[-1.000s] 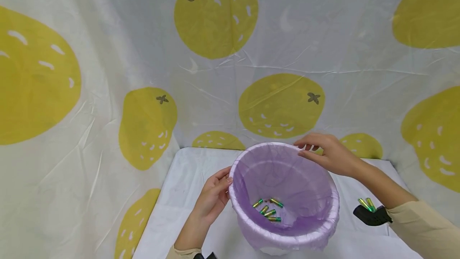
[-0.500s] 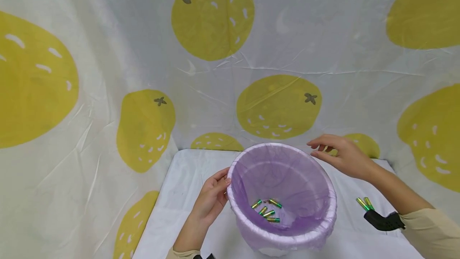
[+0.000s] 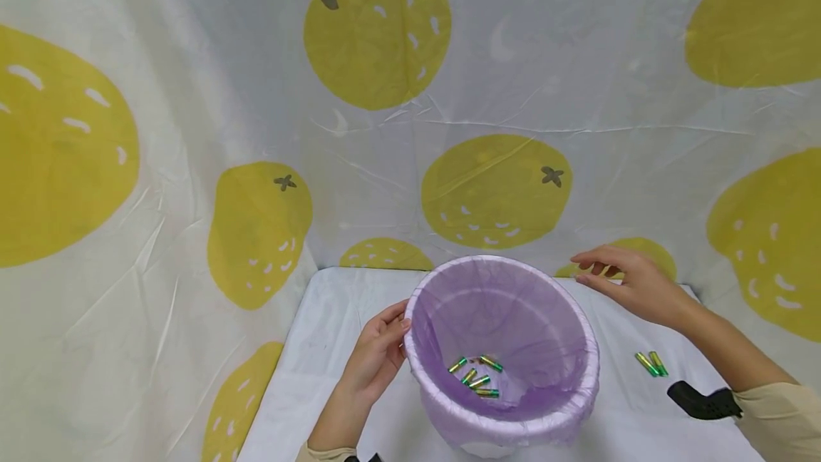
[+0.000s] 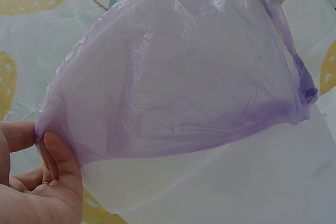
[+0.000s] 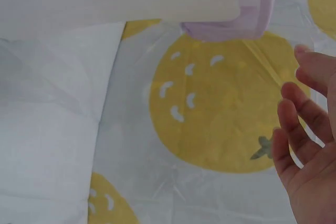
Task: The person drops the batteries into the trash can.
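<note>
A bin (image 3: pixel 500 423) lined with a thin purple plastic bag (image 4: pixel 178 77) stands tilted toward the camera, the bag folded over its rim. My left hand (image 3: pixel 374 355) pinches the rim at the left side, thumb inside and fingers outside. Several green-and-gold batteries (image 3: pixel 479 381) lie at the bottom of the bin. My right hand (image 3: pixel 635 287) hovers to the right of the rim, apart from it, with loosely bent fingers and nothing in them. Two more batteries (image 3: pixel 651 363) lie on the table below the right forearm.
The table (image 3: pixel 349 291) has a white cover. Behind and to the left hangs a pale curtain (image 3: pixel 359 162) printed with yellow fruit. A black wrist mount (image 3: pixel 702 402) sits at the right sleeve.
My right hand has let go of the bin's rim and moved away to the right. The left hand keeps its hold, and the bin stays nearly in place.
</note>
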`<state>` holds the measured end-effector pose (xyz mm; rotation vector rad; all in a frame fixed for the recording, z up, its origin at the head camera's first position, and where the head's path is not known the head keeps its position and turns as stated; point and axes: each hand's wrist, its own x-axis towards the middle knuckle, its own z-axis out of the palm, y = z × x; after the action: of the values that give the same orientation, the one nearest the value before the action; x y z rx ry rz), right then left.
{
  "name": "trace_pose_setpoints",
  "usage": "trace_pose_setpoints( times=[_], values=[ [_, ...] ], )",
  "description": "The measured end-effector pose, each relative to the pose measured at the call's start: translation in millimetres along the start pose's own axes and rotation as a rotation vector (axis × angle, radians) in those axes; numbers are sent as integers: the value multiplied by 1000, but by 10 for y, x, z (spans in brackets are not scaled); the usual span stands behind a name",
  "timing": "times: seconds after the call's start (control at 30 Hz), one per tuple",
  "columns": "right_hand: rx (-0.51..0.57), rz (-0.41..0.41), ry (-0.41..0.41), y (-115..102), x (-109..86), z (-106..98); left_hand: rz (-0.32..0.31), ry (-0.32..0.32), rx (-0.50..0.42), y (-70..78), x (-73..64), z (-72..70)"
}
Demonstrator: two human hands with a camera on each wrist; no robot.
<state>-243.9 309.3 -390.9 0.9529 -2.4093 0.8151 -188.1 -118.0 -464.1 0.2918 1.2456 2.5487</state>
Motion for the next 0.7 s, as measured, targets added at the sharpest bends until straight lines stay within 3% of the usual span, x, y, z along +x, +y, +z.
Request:
trace_pose_setpoints(
  times=[0.7],
  values=[
    [-69,222,5,381,-465,-56,8,-11,-4,18,-11,-23]
  ],
)
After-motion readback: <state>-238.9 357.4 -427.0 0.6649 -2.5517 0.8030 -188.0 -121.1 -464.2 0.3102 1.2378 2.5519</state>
